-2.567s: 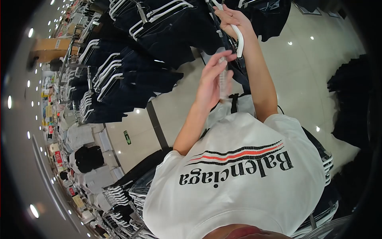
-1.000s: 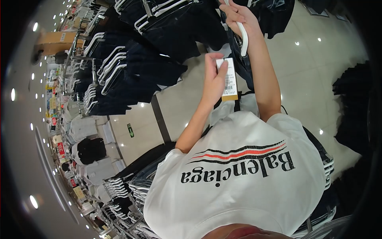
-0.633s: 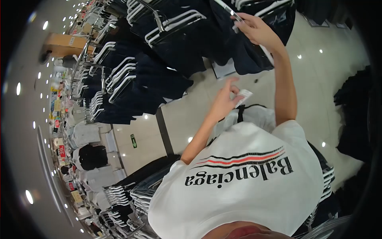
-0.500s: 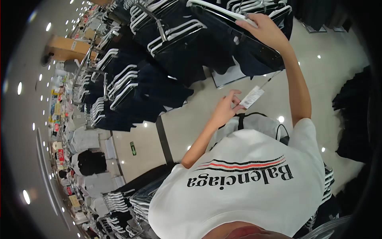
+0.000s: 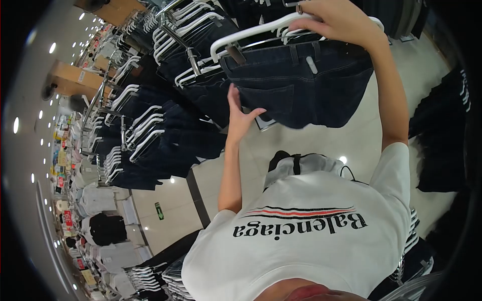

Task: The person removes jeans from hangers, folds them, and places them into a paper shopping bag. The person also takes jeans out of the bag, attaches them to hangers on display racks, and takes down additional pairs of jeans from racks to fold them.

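Note:
My right hand (image 5: 339,22) is closed around the top of a white hanger (image 5: 256,32), near its hook. From the hanger's clips hangs a pair of dark denim bottoms (image 5: 301,93), with belt loops, a stitched pocket and a small pale tag at the waist. Their full length I cannot make out. My left hand (image 5: 241,113) is raised at their left edge, thumb and fingers apart. Its fingertips are at or just touching the cloth.
Metal racks (image 5: 188,55) of dark clothes on white hangers (image 5: 145,123) fill the left and top. More dark clothing (image 5: 442,135) hangs at the right. A grey bag (image 5: 306,168) sits against my front. A green floor sign (image 5: 159,210) lies on the pale tiles.
My right hand has brought the hanger and denim closer, turned broadside to me. My left hand has left the white paper tag and risen to the garment's left edge.

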Demonstrator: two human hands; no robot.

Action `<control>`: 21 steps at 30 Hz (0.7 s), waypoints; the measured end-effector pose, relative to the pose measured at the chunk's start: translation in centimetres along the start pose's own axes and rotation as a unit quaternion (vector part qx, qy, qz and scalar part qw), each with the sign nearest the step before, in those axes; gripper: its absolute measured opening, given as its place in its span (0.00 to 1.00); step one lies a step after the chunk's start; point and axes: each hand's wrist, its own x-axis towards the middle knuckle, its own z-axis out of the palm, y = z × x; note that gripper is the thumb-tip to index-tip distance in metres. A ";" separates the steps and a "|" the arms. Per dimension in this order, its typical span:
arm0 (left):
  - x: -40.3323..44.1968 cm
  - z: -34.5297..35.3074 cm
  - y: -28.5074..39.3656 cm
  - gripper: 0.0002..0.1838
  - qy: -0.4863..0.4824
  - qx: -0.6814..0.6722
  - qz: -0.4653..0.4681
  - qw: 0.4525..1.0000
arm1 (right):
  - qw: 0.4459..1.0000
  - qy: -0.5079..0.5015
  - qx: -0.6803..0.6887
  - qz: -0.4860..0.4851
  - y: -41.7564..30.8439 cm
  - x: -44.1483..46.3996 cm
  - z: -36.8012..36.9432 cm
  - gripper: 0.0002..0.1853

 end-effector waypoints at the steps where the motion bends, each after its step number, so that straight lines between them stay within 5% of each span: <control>1: 0.4 -0.2 -1.9 0.55 -0.093 -0.094 -0.037 0.990 | 1.000 0.009 -0.008 0.004 0.2 0.2 -0.1 0.25; 2: 0.6 -0.3 -2.9 0.47 -0.186 -0.186 -0.073 0.962 | 1.000 0.006 -0.008 0.004 0.3 0.6 -0.6 0.25; 3: 0.0 0.0 -3.7 0.34 -0.178 -0.239 -0.085 0.951 | 0.999 -0.009 -0.038 0.025 0.4 1.1 -1.3 0.25; 6: -0.9 -1.7 -7.2 0.26 -0.205 -0.153 -0.141 0.956 | 0.998 0.022 -0.055 -0.004 2.0 2.2 -2.3 0.27; 8: -1.5 -1.6 -5.8 0.24 -0.079 -0.268 -0.147 0.949 | 0.999 0.007 -0.039 0.021 2.5 3.6 -3.8 0.29; 10: -2.0 -2.0 -8.4 0.28 0.071 -0.060 -0.121 0.988 | 0.997 -0.009 -0.074 0.035 2.5 4.7 -4.8 0.29; 12: -1.2 -2.6 -6.3 0.23 0.109 -0.011 -0.050 0.993 | 0.997 0.021 -0.063 0.023 2.8 5.4 -4.9 0.29; 14: -0.2 -4.3 -0.8 0.19 0.059 0.146 -0.115 0.981 | 0.996 0.009 -0.085 0.038 3.3 5.9 -4.9 0.29; 15: 0.2 -3.7 0.0 0.17 0.124 0.151 -0.039 0.980 | 0.996 0.006 -0.073 0.041 3.4 6.3 -5.0 0.29; 21: -0.9 -4.9 -2.5 0.21 0.126 0.215 -0.064 0.966 | 0.991 0.027 0.104 0.077 5.6 6.2 -2.0 0.19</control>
